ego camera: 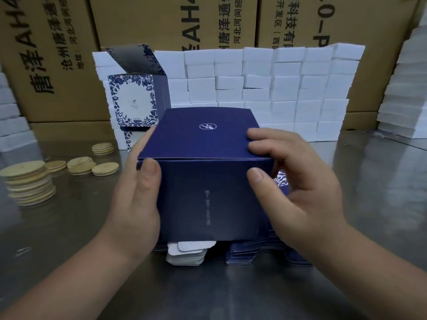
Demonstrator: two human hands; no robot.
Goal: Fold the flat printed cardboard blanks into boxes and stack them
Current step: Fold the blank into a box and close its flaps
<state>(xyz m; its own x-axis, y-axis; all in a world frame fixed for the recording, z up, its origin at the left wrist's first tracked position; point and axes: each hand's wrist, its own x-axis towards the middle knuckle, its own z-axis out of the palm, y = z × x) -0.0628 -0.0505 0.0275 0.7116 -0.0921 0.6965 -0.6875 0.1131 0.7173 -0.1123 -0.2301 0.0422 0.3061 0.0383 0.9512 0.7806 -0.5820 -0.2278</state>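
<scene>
We look down at our two bare hands holding a dark blue box (208, 188) in the middle of the view, just above a shiny metal table (69, 227). The box is folded into shape, its lid closed flat, with a small white emblem on top and a line of pale lettering down the face nearest us. Our left hand (136, 204) grasps the box's left side: the thumb lies on the near face by the top edge, and the fingers wrap round the far left side. Our right hand (300, 181) pinches the top right corner, fingers bent over the lid and thumb pressed on the near face. Under the box, partly hidden by it, lies a pile of flat blanks (242, 254), blue side up, with white rounded tabs sticking out towards us on the left. Behind the held box to the left stands a floral box (136, 102), white with a blue leaf border, its lid raised; we cannot tell what it rests on. It stands against a wall of white foam blocks (277, 88) that runs across the back of the table. On the left lie round wooden discs (27, 183), one tall leaning stack near us, with a few loose ones and a small stack further back. Large brown cartons (57, 54) with black printed characters fill the background.
</scene>
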